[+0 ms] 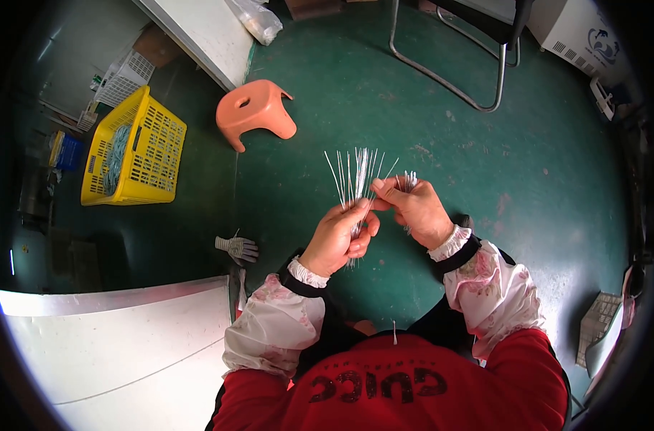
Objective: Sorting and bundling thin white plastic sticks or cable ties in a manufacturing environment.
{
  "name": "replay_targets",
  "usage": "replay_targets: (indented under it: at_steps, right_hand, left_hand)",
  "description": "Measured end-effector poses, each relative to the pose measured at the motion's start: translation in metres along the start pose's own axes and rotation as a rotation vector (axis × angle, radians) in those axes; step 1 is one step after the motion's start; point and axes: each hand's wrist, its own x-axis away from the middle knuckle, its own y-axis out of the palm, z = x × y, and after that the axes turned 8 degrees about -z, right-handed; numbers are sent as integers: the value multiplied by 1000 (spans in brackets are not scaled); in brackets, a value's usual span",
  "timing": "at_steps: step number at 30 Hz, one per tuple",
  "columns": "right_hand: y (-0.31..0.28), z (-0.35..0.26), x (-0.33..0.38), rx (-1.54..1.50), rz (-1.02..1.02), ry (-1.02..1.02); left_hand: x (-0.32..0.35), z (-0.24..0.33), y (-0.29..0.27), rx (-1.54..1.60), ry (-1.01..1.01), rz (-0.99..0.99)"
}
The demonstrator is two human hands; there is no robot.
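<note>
My left hand point(341, 233) is closed round a bundle of thin white wire-like strands point(360, 172). Their upper ends fan out above the thumb, and the lower ends poke out beneath the fingers. Close beside it on the right, my right hand point(411, 208) grips a smaller bunch of similar strands point(410, 179) in its curled fingers. Its thumb and index finger meet at the right edge of the fan, at one or more strands; how many I cannot tell. A single short white strand point(395, 332) lies on the red top at my lap.
An orange stool point(258, 108) stands ahead on the green floor point(341, 79), left of it a yellow basket point(158, 147) of pale blue-green cord. A grey glove point(238, 248) lies by a white-topped table point(126, 345). A metal-legged chair point(495, 79) is far right.
</note>
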Motion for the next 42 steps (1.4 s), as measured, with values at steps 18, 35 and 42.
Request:
replay_targets:
  at_steps: [18,35,42]
  right_hand:
    - [-47,-25,-12,-320,280,-353]
    - [-8,-20,13,186,-605,83]
    - [-9,-12,8,136,-473,38]
  left_hand:
    - [-2,-7,-1,-117,93,90]
    - [2,4,-4,65,250,43]
    - [-1,3,4,-34,289,183]
